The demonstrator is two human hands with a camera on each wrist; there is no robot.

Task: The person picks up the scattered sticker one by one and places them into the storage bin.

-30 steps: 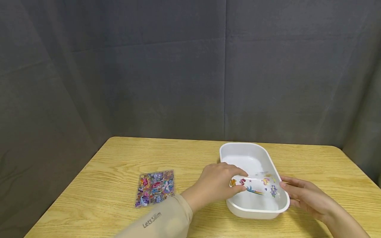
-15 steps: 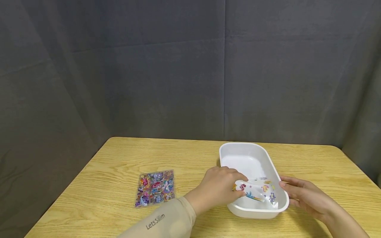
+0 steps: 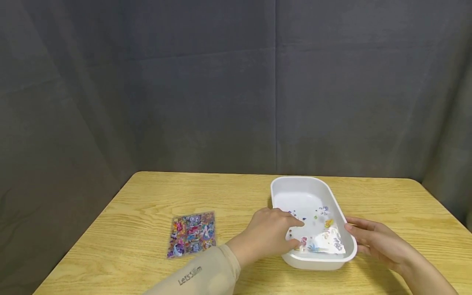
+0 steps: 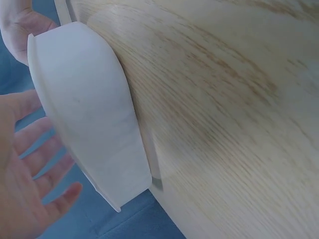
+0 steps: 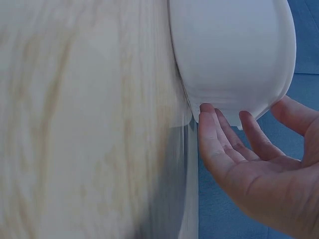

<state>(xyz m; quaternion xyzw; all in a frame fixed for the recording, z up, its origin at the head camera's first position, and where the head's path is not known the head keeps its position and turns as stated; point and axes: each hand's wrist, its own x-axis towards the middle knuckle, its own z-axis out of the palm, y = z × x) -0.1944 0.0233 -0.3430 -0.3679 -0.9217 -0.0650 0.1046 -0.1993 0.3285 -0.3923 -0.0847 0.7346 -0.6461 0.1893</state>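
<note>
A transparent sticker sheet point(image 3: 315, 237) with small colourful pony figures lies in the white plastic tub point(image 3: 302, 199), spread over its near half. My left hand point(image 3: 267, 231) reaches over the tub's left rim with thumb and fingers apart, close above the sheet's left side; the left wrist view shows the fingers point(image 4: 42, 159) extended and holding nothing. On the opposite side my right hand point(image 3: 383, 241) steadies the tub. Its thumb sits at the rim and its fingers point(image 5: 214, 132) meet the outer wall. Whether the left fingertips touch the sheet is hidden.
To the left on the wooden table point(image 3: 140, 229) lies a flat clear packet point(image 3: 193, 233) of colourful pony stickers. A dark grey cloth point(image 3: 206, 102) hangs behind the table. The tub's tall walls surround the sheet.
The left hand has let go of the sticker sheet, which was bent up between thumb and fingers. The sheet has dropped flatter onto the tub's bottom. The right hand has barely moved.
</note>
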